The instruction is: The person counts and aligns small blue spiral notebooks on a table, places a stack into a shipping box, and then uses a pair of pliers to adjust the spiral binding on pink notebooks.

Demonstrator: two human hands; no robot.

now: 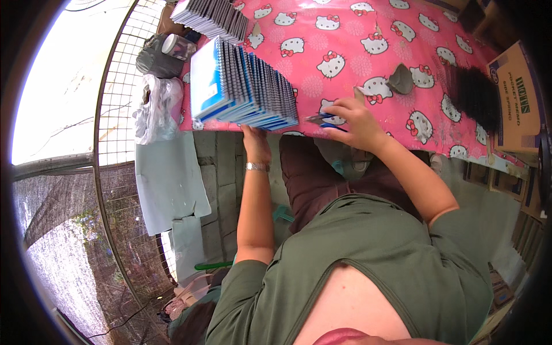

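Observation:
A slanted row of spiral notebooks (241,86) with blue and white covers lies at the near left edge of the table, its black wire bindings facing up and right. My left hand (257,144), with a metal-banded watch at the wrist, grips the row's near edge; its fingertips are hidden under the notebooks. Just right of the row, my right hand (356,123) is closed around small blue-handled pliers (329,121), whose tips point left toward the bindings.
A pink cartoon-patterned cloth (330,43) covers the table. Another notebook stack (210,20) stands at the far left, near a clear jar (178,46) and plastic bags (156,106). Rightward are a grey rounded piece (401,79), a black bristly bundle (474,95) and a cardboard box (514,98).

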